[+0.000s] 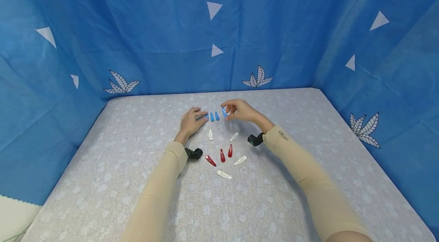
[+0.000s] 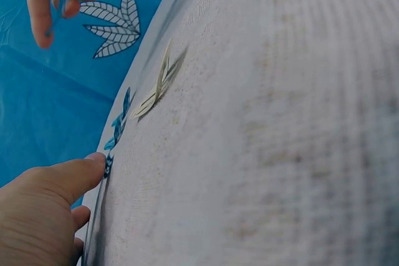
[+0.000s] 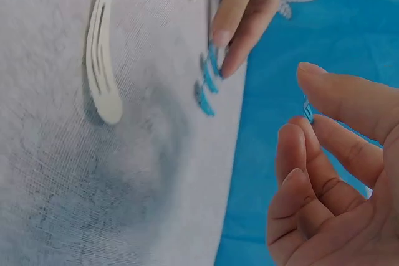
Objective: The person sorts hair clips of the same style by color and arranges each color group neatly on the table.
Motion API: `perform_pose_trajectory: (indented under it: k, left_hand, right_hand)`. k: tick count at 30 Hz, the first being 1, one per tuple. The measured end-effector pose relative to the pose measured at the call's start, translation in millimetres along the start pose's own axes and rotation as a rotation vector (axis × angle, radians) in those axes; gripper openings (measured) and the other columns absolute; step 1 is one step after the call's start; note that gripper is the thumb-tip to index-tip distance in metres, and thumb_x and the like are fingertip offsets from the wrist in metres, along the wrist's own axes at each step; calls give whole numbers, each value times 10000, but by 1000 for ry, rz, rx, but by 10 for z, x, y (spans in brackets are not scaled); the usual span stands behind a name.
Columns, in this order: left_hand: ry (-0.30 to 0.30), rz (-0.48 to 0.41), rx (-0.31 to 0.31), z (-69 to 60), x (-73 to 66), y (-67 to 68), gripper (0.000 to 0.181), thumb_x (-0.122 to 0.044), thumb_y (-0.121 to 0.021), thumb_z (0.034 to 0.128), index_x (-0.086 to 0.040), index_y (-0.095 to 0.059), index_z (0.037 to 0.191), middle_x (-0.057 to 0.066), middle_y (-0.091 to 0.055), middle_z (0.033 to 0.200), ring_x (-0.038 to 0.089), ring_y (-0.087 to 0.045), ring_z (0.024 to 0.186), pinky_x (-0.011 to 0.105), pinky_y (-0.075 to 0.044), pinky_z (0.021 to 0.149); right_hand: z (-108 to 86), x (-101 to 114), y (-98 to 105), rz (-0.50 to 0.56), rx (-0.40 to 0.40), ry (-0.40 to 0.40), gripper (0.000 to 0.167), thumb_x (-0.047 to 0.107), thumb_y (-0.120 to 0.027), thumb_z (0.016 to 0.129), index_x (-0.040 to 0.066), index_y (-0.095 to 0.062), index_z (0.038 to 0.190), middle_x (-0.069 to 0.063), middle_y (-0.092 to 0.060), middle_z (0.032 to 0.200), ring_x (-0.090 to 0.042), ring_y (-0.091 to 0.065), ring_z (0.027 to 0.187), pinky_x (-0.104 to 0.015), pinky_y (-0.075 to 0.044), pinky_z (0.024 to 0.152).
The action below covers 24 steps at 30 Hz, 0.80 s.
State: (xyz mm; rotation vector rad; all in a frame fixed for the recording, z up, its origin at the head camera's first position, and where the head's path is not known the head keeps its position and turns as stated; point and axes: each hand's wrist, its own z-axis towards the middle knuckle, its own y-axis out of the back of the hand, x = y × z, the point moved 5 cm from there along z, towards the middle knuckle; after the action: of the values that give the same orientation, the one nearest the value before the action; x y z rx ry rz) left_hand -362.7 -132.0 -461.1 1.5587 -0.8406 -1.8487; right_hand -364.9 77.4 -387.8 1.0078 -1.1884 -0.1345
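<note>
My right hand [image 1: 240, 110] is raised at the far part of the table and pinches a blue snap hair clip [image 3: 308, 110] between thumb and fingers. Opposite it, my left hand [image 1: 193, 122] is low at the table, thumb and forefinger on either side of another blue hair clip [image 1: 207, 116]. Between the hands lie two more blue hair clips, a left one [image 1: 212, 116] and a right one [image 1: 217, 116], side by side. In the left wrist view, the thumb [image 2: 81, 175] partly covers the clip at its tip.
Nearer me are three red hair clips [image 1: 222, 155] and several white ones, among them one in front of the left hand [image 1: 210, 135] and one closest to me [image 1: 224, 174]. A patterned cloth covers the table [image 1: 137, 181]. Blue curtains [image 1: 171, 36] enclose its far and side edges.
</note>
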Motion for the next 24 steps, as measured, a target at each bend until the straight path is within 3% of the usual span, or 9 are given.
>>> perform_pose_trajectory:
  k: [9, 24]
  left_hand:
    - [-7, 0, 0, -1, 5, -5, 390, -323, -650, 939, -169, -656, 1297, 100, -430, 1522, 308, -221, 1499, 509, -138, 1227]
    - [7, -5, -4, 20, 38, -29, 383, -336, -640, 945, -182, -658, 1295, 84, -420, 1530, 294, -209, 1504, 510, -134, 1227]
  right_hand:
    - [202, -151, -29, 29, -5, -99, 537, 73, -721, 866, 30, -551, 1374, -160, -649, 1117, -281, -611, 989, -366, -532, 807]
    - [436, -473, -177, 40, -11, -248, 517, 114, -750, 857, 77, -587, 1347, -106, -657, 1048, -177, -582, 863, -251, -485, 704]
